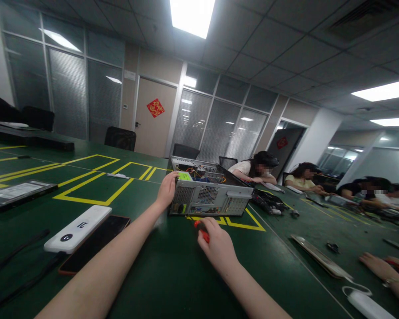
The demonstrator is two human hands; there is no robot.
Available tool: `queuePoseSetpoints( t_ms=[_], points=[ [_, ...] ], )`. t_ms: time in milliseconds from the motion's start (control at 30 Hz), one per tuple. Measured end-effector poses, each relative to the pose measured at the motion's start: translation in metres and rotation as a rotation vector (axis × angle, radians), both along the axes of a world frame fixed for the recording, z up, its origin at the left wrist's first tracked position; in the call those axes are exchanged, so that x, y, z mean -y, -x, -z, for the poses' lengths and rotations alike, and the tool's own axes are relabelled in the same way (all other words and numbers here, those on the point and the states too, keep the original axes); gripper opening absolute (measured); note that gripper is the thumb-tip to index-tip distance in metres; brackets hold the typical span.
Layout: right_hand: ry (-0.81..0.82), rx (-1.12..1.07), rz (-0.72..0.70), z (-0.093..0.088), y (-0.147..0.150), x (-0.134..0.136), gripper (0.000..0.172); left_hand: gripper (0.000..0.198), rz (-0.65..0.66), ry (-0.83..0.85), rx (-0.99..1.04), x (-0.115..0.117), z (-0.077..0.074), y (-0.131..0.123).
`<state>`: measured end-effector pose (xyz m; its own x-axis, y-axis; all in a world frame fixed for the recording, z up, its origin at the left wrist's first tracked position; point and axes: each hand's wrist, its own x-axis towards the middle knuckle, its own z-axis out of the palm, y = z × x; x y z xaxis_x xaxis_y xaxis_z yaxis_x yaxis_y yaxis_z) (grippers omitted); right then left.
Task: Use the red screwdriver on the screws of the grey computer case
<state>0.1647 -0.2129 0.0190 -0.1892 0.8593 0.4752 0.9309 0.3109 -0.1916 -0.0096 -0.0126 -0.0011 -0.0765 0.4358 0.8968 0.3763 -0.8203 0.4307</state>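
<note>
An opened computer case (216,197) lies on the green table, its rear panel with a fan grille and ports facing me. Wires and boards show through its uncovered top. My left hand (167,190) grips the case's upper left corner, beside a bright yellow-green label (185,176); its fingertips are partly hidden behind the edge. Just in front of the case, low over the table, my right hand (216,241) is closed around a screwdriver (202,231) with a red and black handle. The screwdriver's shaft and tip cannot be made out.
Left of my arm lie a white power bank (80,228), a dark phone (98,243), cables and a hard drive (20,193). Black cables (269,203) lie right of the case. Another person's hand (379,266) is at far right, near a phone (319,256). Several people sit beyond.
</note>
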Motion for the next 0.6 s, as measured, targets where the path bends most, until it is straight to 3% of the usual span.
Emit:
queuePoseSetpoints(
  t_ms=[167, 333, 600],
  points=[
    [-0.037, 0.027, -0.029, 0.0031, 0.0007, 0.0005, 0.045, 0.04, 0.008, 0.005, -0.002, 0.0009, -0.0006, 0.0003],
    [-0.013, 0.045, -0.01, 0.0017, 0.0018, 0.0016, 0.036, 0.04, 0.005, 0.011, 0.001, 0.0004, 0.0004, 0.0002],
    [0.054, 0.021, 0.032, -0.0016, 0.0047, 0.0033, 0.044, 0.039, 0.004, 0.013, -0.007, 0.0008, -0.0002, 0.0002]
  ],
)
